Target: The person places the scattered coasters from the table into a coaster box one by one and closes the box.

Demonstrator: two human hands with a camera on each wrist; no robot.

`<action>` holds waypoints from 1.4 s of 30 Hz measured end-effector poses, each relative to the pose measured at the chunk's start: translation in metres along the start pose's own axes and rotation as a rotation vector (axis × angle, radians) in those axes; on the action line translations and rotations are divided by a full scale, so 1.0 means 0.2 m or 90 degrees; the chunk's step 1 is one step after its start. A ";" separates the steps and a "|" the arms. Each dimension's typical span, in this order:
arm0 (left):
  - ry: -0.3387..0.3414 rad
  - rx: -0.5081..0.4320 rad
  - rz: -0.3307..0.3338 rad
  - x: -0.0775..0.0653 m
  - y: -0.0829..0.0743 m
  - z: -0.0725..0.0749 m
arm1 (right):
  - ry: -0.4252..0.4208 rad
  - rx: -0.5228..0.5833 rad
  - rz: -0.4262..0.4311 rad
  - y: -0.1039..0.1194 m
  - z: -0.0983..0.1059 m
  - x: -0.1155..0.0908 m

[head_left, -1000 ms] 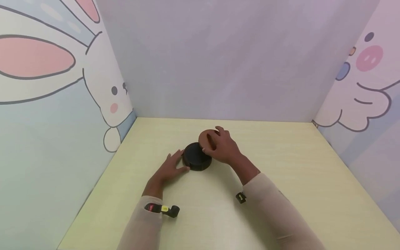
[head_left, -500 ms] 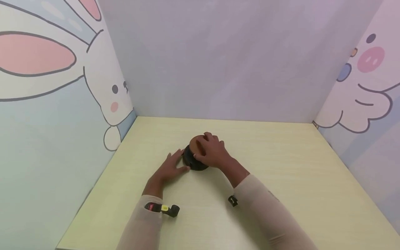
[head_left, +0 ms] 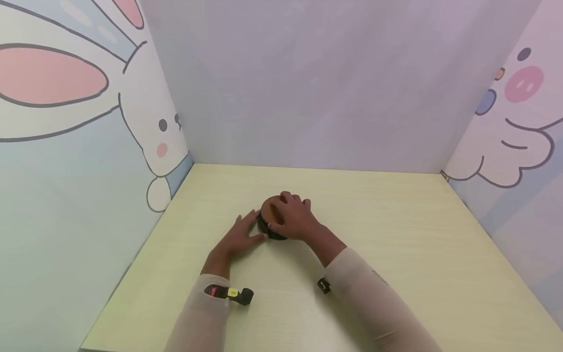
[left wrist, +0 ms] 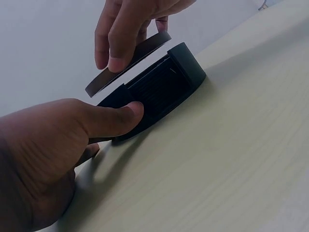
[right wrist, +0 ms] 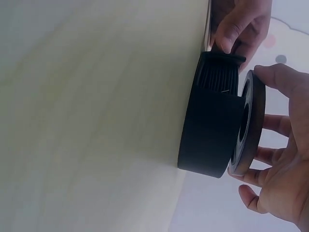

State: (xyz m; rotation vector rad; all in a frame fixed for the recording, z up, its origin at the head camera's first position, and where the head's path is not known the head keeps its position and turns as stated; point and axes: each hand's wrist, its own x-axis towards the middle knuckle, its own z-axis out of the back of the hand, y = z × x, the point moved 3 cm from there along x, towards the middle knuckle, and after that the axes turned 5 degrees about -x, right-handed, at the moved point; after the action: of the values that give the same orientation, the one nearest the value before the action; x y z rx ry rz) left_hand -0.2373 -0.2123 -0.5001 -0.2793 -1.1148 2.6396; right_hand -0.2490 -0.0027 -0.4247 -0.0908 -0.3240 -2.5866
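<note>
A round black coaster holder [head_left: 276, 235] stands on the table, with a cut-out in its side. Stacked dark edges [right wrist: 217, 79] show through that cut-out in the right wrist view. My left hand [head_left: 237, 238] steadies the holder from the left, thumb against its near side and fingers behind, partly hidden. Between right thumb and fingertips, my right hand [head_left: 294, 219] holds a round brown coaster [head_left: 268, 211] by its rim. In the left wrist view the coaster [left wrist: 145, 52] is tilted just above the holder [left wrist: 189, 66], a narrow gap between them.
The pale yellow table [head_left: 396, 234] spreads around both hands. A plain wall [head_left: 308, 98] closes its back, and printed walls with a rabbit [head_left: 149, 112] and a pink-cheeked figure [head_left: 519, 127] flank it. Small black wrist devices [head_left: 239, 295] sit at the sleeves.
My right hand has brought the coaster left and toward me, from beyond the holder's right edge to over it. The left hand and the holder have stayed in place.
</note>
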 end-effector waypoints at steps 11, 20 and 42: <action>-0.001 0.001 0.014 0.01 0.00 -0.01 | 0.012 -0.014 0.005 -0.02 -0.03 0.00; -0.001 -0.002 0.013 0.00 -0.01 -0.01 | 0.027 -0.005 0.008 -0.02 -0.03 0.00; 0.001 0.002 -0.017 0.02 0.01 0.00 | 0.016 0.025 -0.020 -0.07 -0.01 -0.01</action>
State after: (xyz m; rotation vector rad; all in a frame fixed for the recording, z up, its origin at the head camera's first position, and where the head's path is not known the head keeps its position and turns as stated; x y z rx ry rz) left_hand -0.2413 -0.2139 -0.5018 -0.2638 -1.1050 2.6169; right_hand -0.2545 0.0087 -0.4296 -0.0392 -0.3694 -2.6082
